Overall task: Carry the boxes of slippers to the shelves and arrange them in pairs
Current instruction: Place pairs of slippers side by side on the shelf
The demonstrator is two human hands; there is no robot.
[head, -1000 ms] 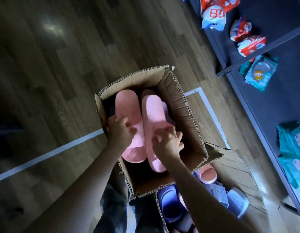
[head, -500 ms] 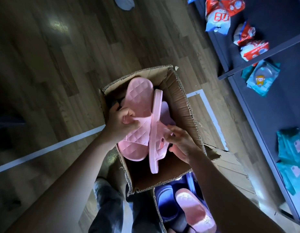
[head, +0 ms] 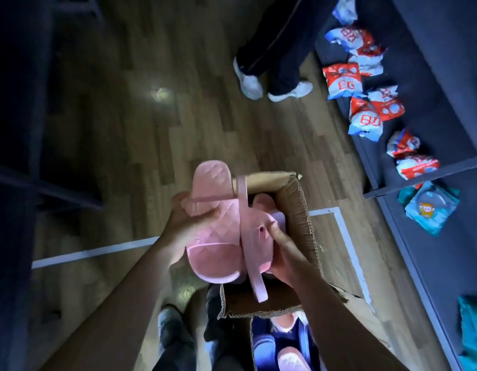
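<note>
My left hand (head: 190, 223) grips a pink quilted slipper (head: 214, 253) by its strap, sole side toward me, lifted above the open cardboard box (head: 302, 210). My right hand (head: 284, 253) holds a second pink slipper (head: 254, 236) turned on its edge, right beside the first. Another pink slipper (head: 262, 203) lies inside the box beneath them. A second box (head: 349, 311) at the bottom holds blue and pink slippers (head: 289, 357).
Dark shelves (head: 419, 188) run along the right, stocked with red-and-white packets (head: 365, 113) and teal packs (head: 429, 207). Another person's legs in white shoes (head: 274, 84) stand ahead on the wooden floor. White tape lines (head: 95, 253) cross the floor. My shoe (head: 170, 328) is below.
Both hands have lifted the two pink slippers up out of the box. The view has tilted up, bringing another person's legs into sight.
</note>
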